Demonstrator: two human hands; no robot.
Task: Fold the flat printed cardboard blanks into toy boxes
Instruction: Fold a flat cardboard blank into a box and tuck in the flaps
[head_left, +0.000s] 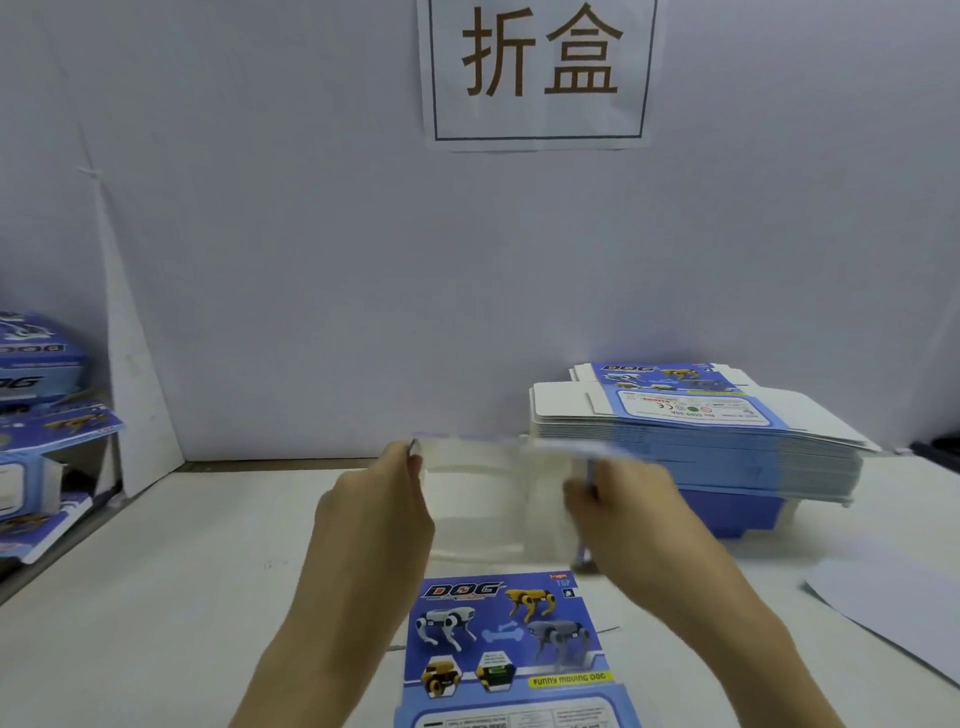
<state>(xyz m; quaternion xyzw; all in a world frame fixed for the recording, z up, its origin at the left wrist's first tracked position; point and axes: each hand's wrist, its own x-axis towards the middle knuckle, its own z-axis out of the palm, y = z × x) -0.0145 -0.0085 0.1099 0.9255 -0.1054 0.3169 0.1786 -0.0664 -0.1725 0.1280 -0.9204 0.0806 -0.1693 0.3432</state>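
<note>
Blue printed cardboard fills the far left edge: folded boxes piled on one another, with "DOG" readable on 2 of them. My left hand is raised above the table, thumb and fingers curled together and pinching the left edge of the blank. That blank hangs in the air between my 2 hands, white inner side toward me. It is heavily motion-blurred, so its fold state cannot be determined.

Below it, flat on the table nearest me, lies a printed panel marked "DOG", "TOP" and "FUNNY MOVING DOG", showing 3 robot dogs. I cannot tell whether it is joined to the raised white part. On the wall above, a paper sign reads "折盒" inside a ruled frame.

My right hand grips the blank's right edge, fingers closed round it. Further right, a stack of flat blanks rests on a blue crate. The top blank shows "DOG" and a white label with "WARNING" in red, upside down from my side. A white sheet lies on the table at the far right.
</note>
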